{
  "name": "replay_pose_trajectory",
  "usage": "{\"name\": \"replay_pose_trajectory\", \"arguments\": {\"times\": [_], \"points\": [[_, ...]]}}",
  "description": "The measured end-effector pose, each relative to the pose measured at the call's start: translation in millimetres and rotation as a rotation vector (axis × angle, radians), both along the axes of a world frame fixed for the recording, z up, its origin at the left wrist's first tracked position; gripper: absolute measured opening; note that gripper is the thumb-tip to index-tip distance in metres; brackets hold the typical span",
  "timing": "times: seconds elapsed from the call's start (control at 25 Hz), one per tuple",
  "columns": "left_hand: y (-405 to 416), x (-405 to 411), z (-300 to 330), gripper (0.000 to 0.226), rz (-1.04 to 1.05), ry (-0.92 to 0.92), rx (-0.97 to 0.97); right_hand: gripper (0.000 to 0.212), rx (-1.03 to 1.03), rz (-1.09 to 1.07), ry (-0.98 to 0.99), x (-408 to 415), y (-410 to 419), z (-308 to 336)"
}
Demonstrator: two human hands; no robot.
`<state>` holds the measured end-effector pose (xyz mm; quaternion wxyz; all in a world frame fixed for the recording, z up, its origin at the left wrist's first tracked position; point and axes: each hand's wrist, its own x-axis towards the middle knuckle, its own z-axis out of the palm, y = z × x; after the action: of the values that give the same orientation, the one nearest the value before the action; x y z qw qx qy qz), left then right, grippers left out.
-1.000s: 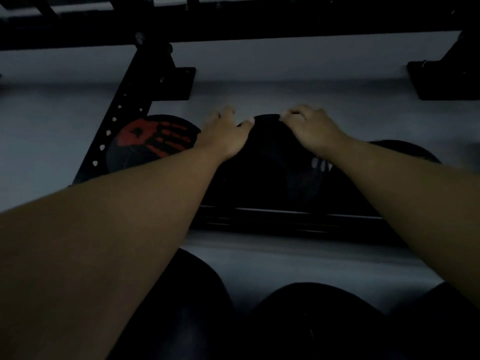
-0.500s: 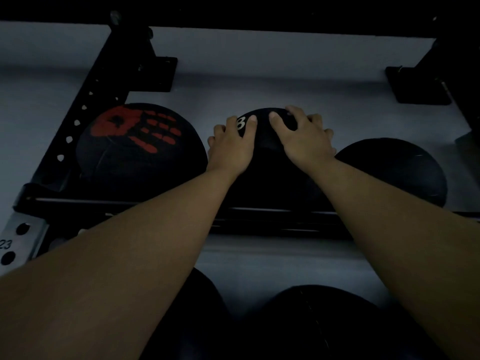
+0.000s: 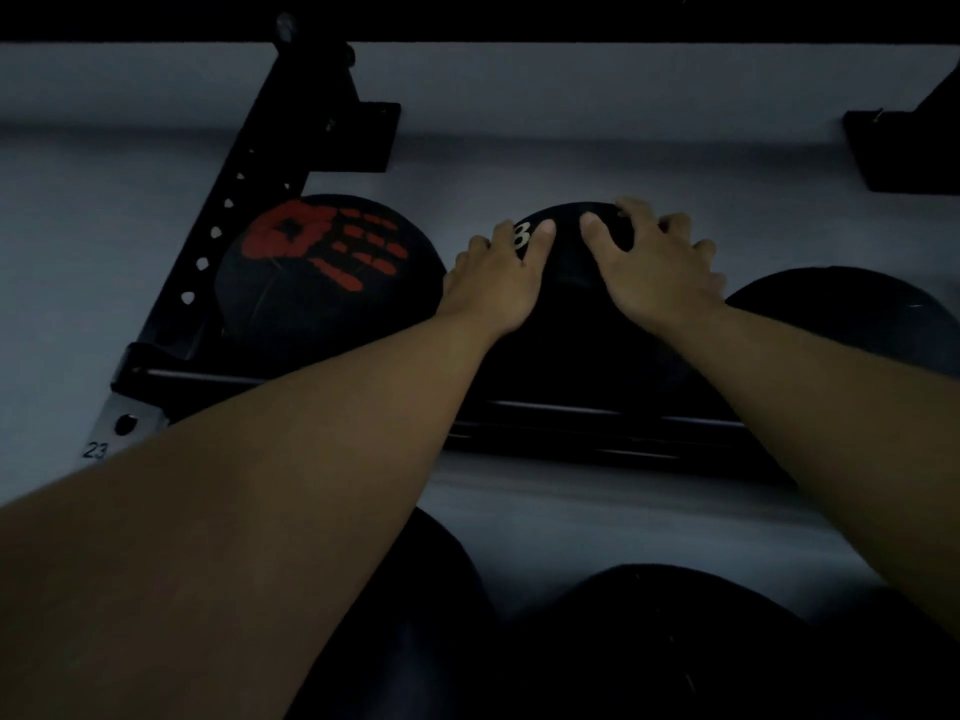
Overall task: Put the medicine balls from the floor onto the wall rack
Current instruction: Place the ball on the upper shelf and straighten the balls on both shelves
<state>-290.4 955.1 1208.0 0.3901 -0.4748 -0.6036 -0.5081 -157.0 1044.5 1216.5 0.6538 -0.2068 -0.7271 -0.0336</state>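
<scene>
Nearest to you, at the bottom of the dim view, two dark medicine balls sat side by side on a lower level: one [image 3: 415,631] partly hidden under your left forearm, the other [image 3: 660,641] just to its right. Whether a third sat at the far right edge was too dark to tell.

Both your bare forearms reached forward and up over them toward the wall rack [image 3: 597,433], whose black rails ran across the middle of the view.

On that rack rested the middle ball [image 3: 576,324], black, with a white number on its top, partly covered by your fingers. Your left hand [image 3: 493,283] lay flat against its upper left, fingers spread and curved over the surface, the thumb pointing toward the number. Your right hand [image 3: 660,267] lay on its upper right in the same way, fingers splayed over the crown. Neither hand was closed around anything; both were open palms pressed on the ball.

Just left of it, and close to your left hand, sat a ball with a red handprint [image 3: 322,272]. Just right of your right wrist sat another plain dark ball [image 3: 852,319].

Beyond the handprint ball, a perforated black upright [image 3: 228,220] slanted up to a bracket on the grey wall [image 3: 597,122].
</scene>
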Motion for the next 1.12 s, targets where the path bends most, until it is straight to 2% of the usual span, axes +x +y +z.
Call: {"name": "replay_pose_trajectory", "arguments": {"times": [0.08,0.16,0.36,0.52,0.64,0.8,0.96,1.12], "points": [[-19.7,-5.2,1.5,0.068,0.106,0.105,-0.001,0.072,0.020,-0.064,0.006,-2.7,-8.2,4.7],[-41.8,-17.7,-1.4,0.059,0.181,0.171,0.081,0.066,0.063,-0.081,0.013,-8.9,-20.9,7.1],[-110.8,-79.8,-0.7,0.052,0.325,0.093,0.269,0.066,0.202,-0.093,-0.046,-60.7,-80.1,10.3],[-158.9,-131.9,-0.3,0.055,0.248,-0.011,0.334,0.068,0.215,0.020,-0.096,-121.1,-135.7,18.6],[-178.1,-167.1,-2.9,0.063,0.160,-0.079,0.244,0.074,0.144,0.095,-0.169,-169.5,-165.7,16.3],[-170.2,-191.8,-13.7,0.069,-0.036,-0.132,0.152,0.076,0.079,0.023,-0.192,-209.6,-172.6,6.4],[-144.0,-186.9,-18.8,0.064,-0.093,-0.191,0.290,0.076,0.073,0.050,-0.132,-212.6,-168.0,5.3],[-135.9,-182.0,-17.1,0.062,-0.047,-0.217,0.382,0.076,0.059,0.068,-0.072,-217.1,-164.8,2.0]]}}
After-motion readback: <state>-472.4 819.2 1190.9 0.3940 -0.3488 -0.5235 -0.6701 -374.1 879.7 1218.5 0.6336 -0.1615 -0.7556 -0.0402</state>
